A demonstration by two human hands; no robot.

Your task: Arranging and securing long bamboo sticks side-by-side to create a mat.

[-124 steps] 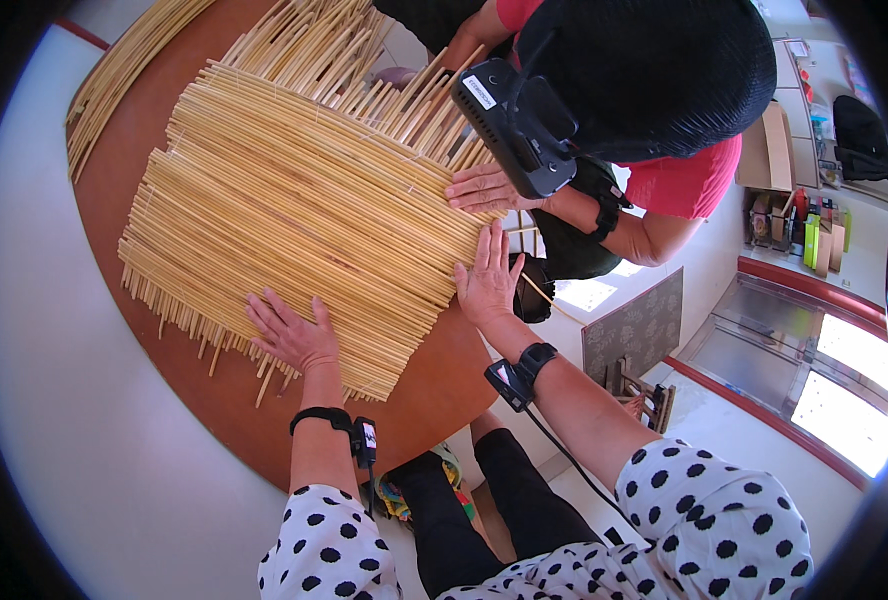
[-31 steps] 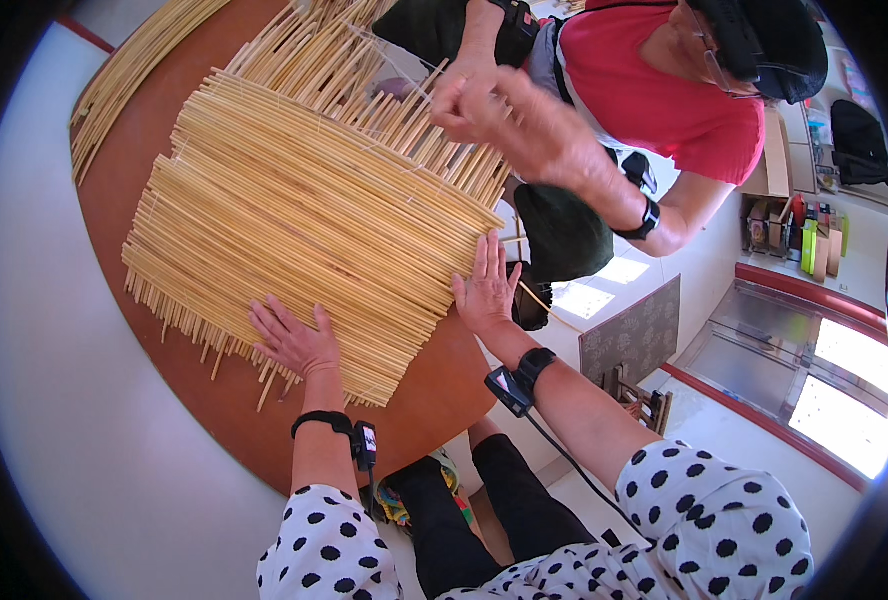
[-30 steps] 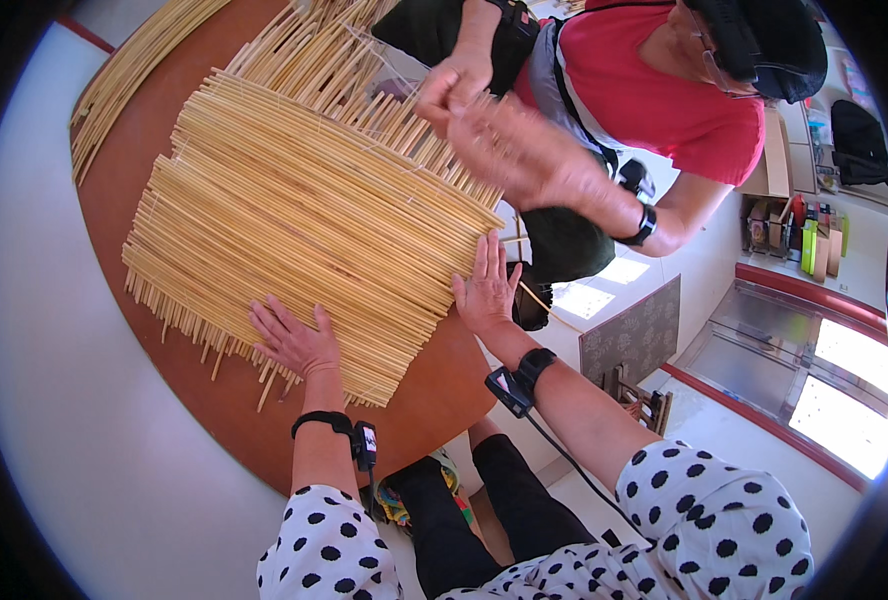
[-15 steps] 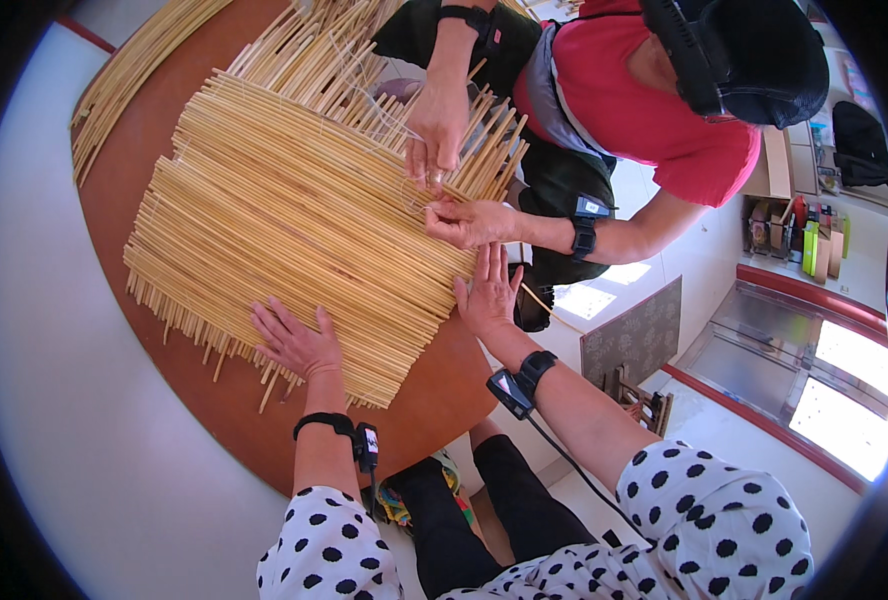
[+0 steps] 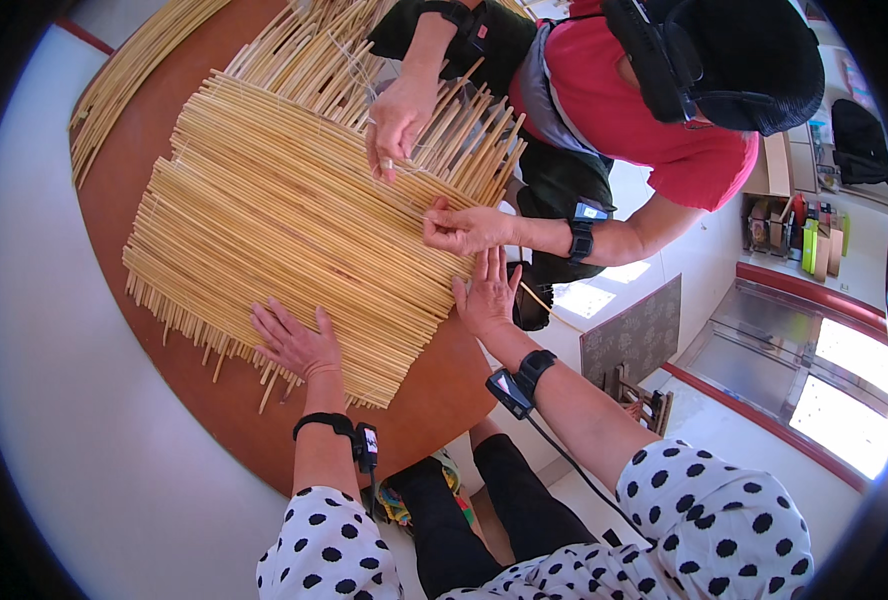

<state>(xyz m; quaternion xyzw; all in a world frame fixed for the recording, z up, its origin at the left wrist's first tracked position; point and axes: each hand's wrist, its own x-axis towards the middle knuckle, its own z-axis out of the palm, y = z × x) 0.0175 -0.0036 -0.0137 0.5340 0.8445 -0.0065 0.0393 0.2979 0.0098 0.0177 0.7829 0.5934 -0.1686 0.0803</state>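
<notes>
A mat of straw-coloured stalks (image 5: 274,230), laid side by side, covers much of the brown tabletop (image 5: 444,400). My left hand (image 5: 299,342) lies flat on its near left part, fingers spread. At the mat's right edge rests my right hand (image 5: 486,295), fingers stretched out against the stalk ends. Just beyond it, a co-worker's hand (image 5: 462,228) is curled in a pinch over the mat; whatever it pinches is too fine to make out. The co-worker's other hand (image 5: 402,118) is above the far part of the stalks, seemingly with thin thread at its fingers.
More loose stalks (image 5: 129,85) lie along the table's far left edge. The co-worker in a red shirt (image 5: 604,110) leans in from the far right. A grey patterned panel (image 5: 632,328) stands at the right, and a shelf with small goods (image 5: 809,240) lies beyond.
The co-worker's one hand has moved away from the other, up and to the left. The co-worker's head has shifted slightly left. My two hands stay where they were.
</notes>
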